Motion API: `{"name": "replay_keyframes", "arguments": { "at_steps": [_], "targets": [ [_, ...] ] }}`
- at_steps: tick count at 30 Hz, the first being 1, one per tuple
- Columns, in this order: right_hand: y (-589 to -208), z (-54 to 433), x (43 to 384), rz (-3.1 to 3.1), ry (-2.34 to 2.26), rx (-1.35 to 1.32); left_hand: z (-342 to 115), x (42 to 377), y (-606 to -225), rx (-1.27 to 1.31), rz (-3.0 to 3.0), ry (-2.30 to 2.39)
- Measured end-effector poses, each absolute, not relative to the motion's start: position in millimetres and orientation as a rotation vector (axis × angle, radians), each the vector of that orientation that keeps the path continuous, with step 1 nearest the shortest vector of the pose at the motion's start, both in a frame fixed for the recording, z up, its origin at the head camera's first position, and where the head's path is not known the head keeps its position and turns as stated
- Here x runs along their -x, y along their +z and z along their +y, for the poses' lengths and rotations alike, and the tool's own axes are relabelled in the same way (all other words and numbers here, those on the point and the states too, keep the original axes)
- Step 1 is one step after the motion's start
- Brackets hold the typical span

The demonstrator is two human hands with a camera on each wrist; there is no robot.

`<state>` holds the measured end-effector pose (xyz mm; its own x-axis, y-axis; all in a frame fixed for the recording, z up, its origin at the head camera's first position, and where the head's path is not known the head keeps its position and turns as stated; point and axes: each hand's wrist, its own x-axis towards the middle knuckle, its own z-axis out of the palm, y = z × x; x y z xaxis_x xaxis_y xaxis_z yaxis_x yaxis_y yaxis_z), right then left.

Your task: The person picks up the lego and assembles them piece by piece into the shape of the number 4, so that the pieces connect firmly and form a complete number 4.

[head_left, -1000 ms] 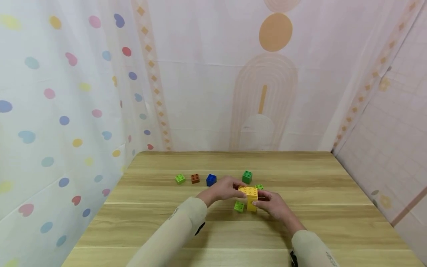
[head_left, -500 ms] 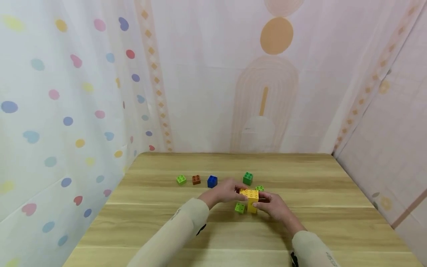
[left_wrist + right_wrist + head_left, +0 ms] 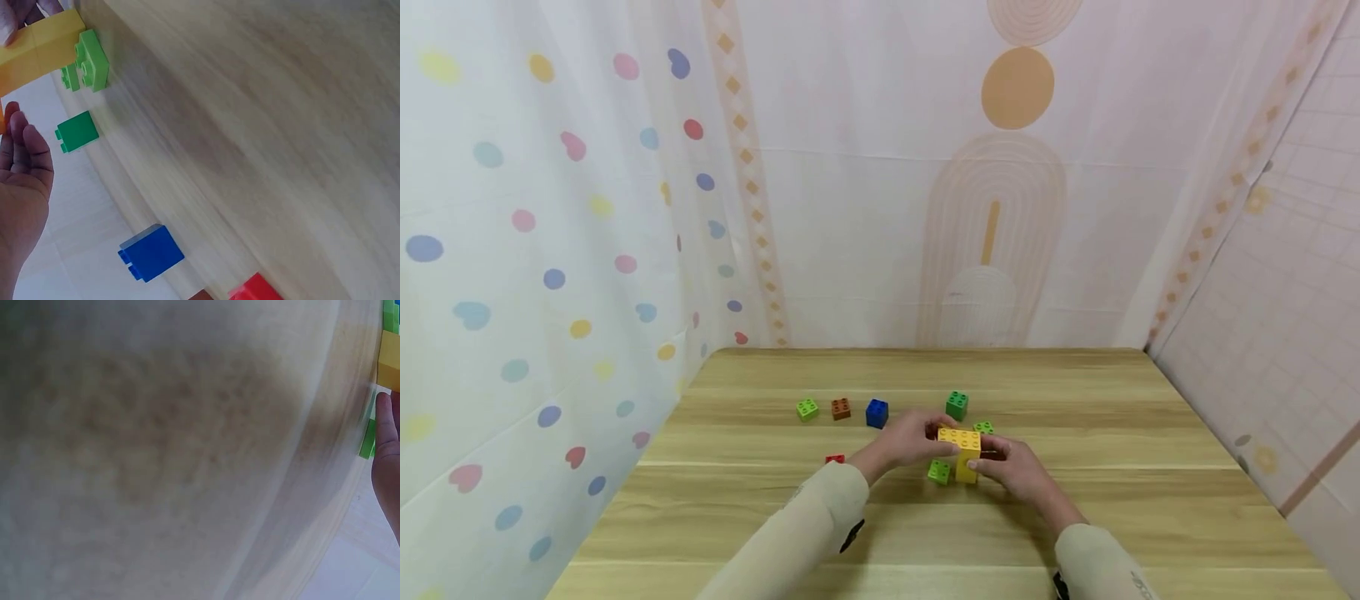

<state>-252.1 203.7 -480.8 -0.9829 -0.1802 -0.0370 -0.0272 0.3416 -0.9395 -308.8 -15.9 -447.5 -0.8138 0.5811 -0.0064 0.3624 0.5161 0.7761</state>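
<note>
Head view: yellow structure [image 3: 967,452] upright over the table [image 3: 1075,396], its studded top jutting toward nine o'clock; the left hand [image 3: 912,438] pinches this overhang, while the right hand [image 3: 1017,468] grasps the column from three o'clock. For a sound fit, the right hand would best steady the column as the left squares the top and presses straight down, clear of the lime brick [image 3: 938,472] at eight o'clock. The structure's far side is hidden, and whether its foot touches the table cannot be told. A red brick [image 3: 834,458], toward nine o'clock, is mostly covered by the left sleeve [image 3: 841,493].

Left wrist view: the structure is cut off at ten to eleven o'clock; the brown brick [image 3: 201,295] shows only a corner at six o'clock.

Right wrist view: structure and right hand are cropped toward three o'clock, leaving the grip unconfirmed there; the table is blurred
</note>
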Motion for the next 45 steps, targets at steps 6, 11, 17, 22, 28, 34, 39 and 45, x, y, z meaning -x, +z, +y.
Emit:
{"name": "replay_keyframes", "arguments": {
  "at_steps": [6,11,17,22,28,34,39,45],
  "targets": [
    [-485,204,252,2.476,-1.716,0.19,-14,307,-451,-0.776,2.463,1.264],
    [-484,204,255,2.495,-1.699,0.201,-14,307,-451,-0.783,2.436,1.314],
    [-482,204,258,2.51,-1.669,0.172,-14,308,-451,-0.769,2.417,1.327],
    [-480,204,258,2.5,-1.671,0.152,-14,308,-454,-0.812,2.429,1.336],
    [-480,204,258,2.506,-1.664,0.161,-15,305,-457,-0.807,2.42,1.37],
    [-479,203,257,2.51,-1.653,0.165,-15,303,-459,-0.772,2.398,1.425],
    [-479,203,257,2.506,-1.66,0.178,-14,303,-461,-0.745,2.374,1.459],
    [-479,204,258,2.504,-1.658,0.175,-12,304,-459,-0.664,2.365,1.45]
  ]
}}
